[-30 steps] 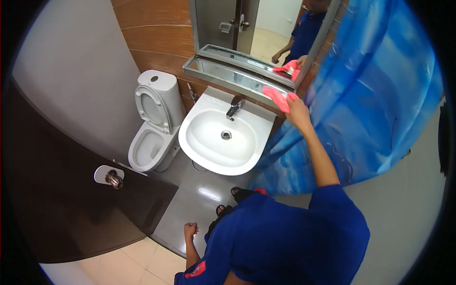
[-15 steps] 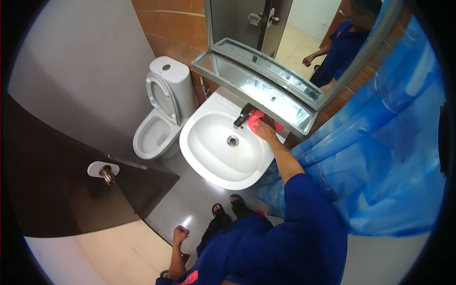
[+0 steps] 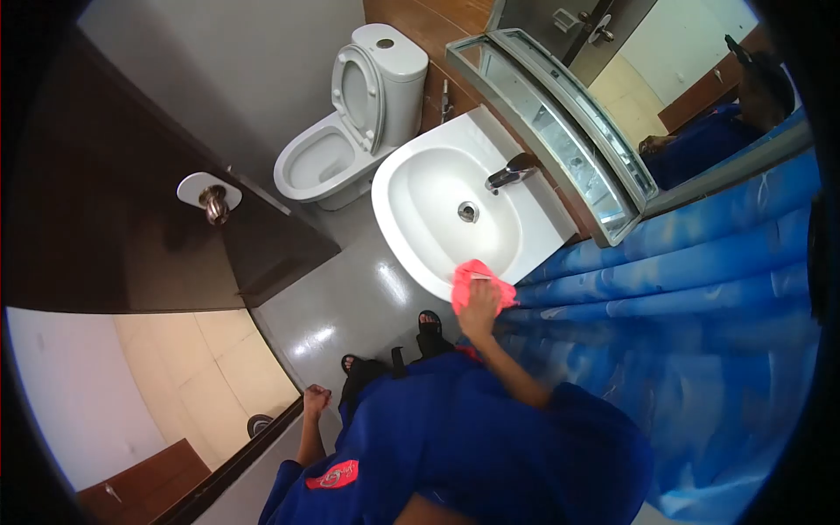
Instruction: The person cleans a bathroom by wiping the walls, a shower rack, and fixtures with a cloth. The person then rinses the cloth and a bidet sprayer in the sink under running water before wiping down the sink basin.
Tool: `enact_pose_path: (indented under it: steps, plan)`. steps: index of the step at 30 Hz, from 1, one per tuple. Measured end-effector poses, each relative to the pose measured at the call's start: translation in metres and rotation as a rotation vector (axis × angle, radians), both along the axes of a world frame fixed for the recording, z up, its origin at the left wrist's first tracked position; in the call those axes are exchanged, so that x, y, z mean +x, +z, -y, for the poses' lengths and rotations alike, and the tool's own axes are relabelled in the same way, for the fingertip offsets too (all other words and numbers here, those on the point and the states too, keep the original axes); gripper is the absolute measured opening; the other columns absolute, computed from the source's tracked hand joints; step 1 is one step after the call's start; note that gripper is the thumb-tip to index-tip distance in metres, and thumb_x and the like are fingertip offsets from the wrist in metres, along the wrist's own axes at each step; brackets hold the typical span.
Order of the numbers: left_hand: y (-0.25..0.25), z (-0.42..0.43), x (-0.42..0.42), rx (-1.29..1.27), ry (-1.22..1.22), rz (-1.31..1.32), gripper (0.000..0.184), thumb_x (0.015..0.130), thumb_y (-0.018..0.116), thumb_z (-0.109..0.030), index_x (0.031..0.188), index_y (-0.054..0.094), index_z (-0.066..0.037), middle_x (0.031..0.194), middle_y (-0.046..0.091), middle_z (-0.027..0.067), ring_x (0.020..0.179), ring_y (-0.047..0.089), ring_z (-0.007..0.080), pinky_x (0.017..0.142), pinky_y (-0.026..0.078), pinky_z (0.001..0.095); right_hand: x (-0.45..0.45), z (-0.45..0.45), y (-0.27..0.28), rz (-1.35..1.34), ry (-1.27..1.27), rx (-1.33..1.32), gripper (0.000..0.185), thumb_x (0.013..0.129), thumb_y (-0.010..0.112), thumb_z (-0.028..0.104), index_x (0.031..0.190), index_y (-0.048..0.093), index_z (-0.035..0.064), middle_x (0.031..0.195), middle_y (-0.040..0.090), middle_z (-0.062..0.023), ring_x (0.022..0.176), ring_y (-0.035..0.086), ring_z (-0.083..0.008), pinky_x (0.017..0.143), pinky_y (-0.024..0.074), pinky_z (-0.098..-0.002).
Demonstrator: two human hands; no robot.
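We see the pink cloth at the near right edge of the white washbasin, bunched over its rim, with one corner reaching toward the blue shower curtain. It lies directly under and just ahead of the fingers of our right hand, so cloth and grip are in contact, while the bowl opens ahead and to the left of them. Crumpled as it is, the cloth shows us no clear long axis. The right hand is plainly the nearer one; its grip is clamped on the cloth, the back of the hand turned up toward us and hiding part of the fabric. The right forearm comes out of the blue sleeve and slants forward and left, the wrist nearly straight. Our left hand hangs low on the other side, well apart from the washbasin; its fingers curl inward, and we cannot tell whether they close fully. The chrome faucet stands across the bowl, beyond the drain.
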State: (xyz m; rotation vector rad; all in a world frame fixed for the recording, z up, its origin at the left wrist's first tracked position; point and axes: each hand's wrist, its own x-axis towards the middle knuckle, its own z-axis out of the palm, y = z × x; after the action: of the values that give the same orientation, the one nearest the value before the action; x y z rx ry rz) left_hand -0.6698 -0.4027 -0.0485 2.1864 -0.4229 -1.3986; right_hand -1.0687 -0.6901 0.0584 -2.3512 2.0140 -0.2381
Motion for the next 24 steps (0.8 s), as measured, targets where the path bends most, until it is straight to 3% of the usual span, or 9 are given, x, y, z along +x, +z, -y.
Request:
enact_pose_path:
  steps: [4,9,12,14,15,16,17,19,24]
  plan:
    - [-0.012,-0.005,0.023,-0.084,-0.048,0.030,0.013,0.071,0.061,-0.003,0.070,0.048,-0.004,0.056,0.055,0.0057,0.043,0.051,0.0126,0.037,0.040,0.0254,0.092,0.004,0.001,0.077,0.034,-0.119,0.052,0.071,0.056,0.013,0.119,0.045,-0.0019,0.108,0.051,-0.0202,0.117,0.039,-0.0360,0.104,0.0224,-0.0477]
    - [0.000,-0.018,0.088,-0.238,-0.050,0.136,0.012,0.070,0.061,-0.005,0.069,0.049,-0.005,0.058,0.055,0.0040,0.046,0.051,0.0119,0.042,0.042,0.0260,0.176,0.078,-0.022,0.061,-0.012,-0.252,0.033,0.072,0.052,0.008,0.104,0.052,-0.0009,0.090,0.057,-0.0194,0.094,0.051,-0.0365,0.084,0.0362,-0.0465]
    - [-0.023,-0.053,0.135,-0.167,-0.307,0.514,0.023,0.071,0.058,-0.023,0.068,0.054,-0.001,0.068,0.058,0.0177,0.067,0.058,0.0331,0.062,0.047,0.0430,0.184,0.127,-0.081,0.204,0.100,-0.461,0.025,0.072,0.053,0.010,0.094,0.056,-0.0019,0.081,0.058,-0.0188,0.078,0.057,-0.0361,0.072,0.0406,-0.0472]
    - [-0.040,-0.081,0.156,-0.138,-0.316,0.635,0.026,0.071,0.055,-0.027,0.063,0.057,-0.002,0.071,0.057,0.0173,0.070,0.055,0.0364,0.065,0.046,0.0461,0.189,0.122,-0.063,0.127,0.081,-0.564,0.037,0.079,0.058,0.029,0.101,0.057,-0.0007,0.088,0.061,-0.0165,0.076,0.059,-0.0349,0.064,0.0463,-0.0464]
    - [-0.056,-0.099,0.168,-0.243,-0.556,0.809,0.024,0.071,0.055,-0.026,0.063,0.059,-0.004,0.071,0.058,0.0151,0.071,0.056,0.0341,0.065,0.046,0.0451,0.180,0.128,-0.076,-0.114,0.079,-0.521,0.040,0.082,0.057,0.034,0.104,0.056,0.0001,0.087,0.062,-0.0149,0.070,0.060,-0.0332,0.060,0.0470,-0.0459]
    - [-0.085,-0.120,0.176,-0.343,-0.501,0.873,0.024,0.073,0.055,-0.026,0.062,0.060,-0.005,0.074,0.060,0.0121,0.072,0.058,0.0306,0.065,0.046,0.0445,0.181,0.119,-0.062,-0.199,0.113,-0.534,0.041,0.082,0.056,0.034,0.105,0.055,0.0008,0.087,0.062,-0.0145,0.070,0.062,-0.0328,0.060,0.0480,-0.0457]
    - [-0.034,-0.121,0.170,-0.285,-0.010,0.492,0.021,0.072,0.058,-0.024,0.064,0.060,-0.006,0.072,0.062,0.0125,0.070,0.060,0.0282,0.064,0.048,0.0420,0.176,0.126,-0.067,-0.133,0.094,-0.435,0.040,0.082,0.055,0.034,0.106,0.055,0.0019,0.090,0.063,-0.0146,0.074,0.063,-0.0325,0.062,0.0494,-0.0449]
    - [-0.005,-0.139,0.189,-0.195,0.150,0.311,0.014,0.071,0.061,-0.018,0.067,0.061,-0.004,0.069,0.062,0.0154,0.065,0.061,0.0292,0.061,0.049,0.0390,0.190,0.112,-0.044,-0.233,0.040,-0.295,0.047,0.082,0.053,0.035,0.117,0.048,0.0028,0.092,0.063,-0.0152,0.079,0.064,-0.0322,0.065,0.0511,-0.0438]
    - [0.027,-0.156,0.259,-0.218,0.314,0.529,0.008,0.069,0.062,-0.010,0.069,0.061,-0.002,0.065,0.061,0.0175,0.064,0.062,0.0309,0.060,0.049,0.0390,0.203,0.097,-0.021,-0.401,-0.034,-0.223,0.051,0.084,0.051,0.040,0.119,0.043,0.0041,0.093,0.063,-0.0156,0.080,0.065,-0.0334,0.065,0.0520,-0.0464]
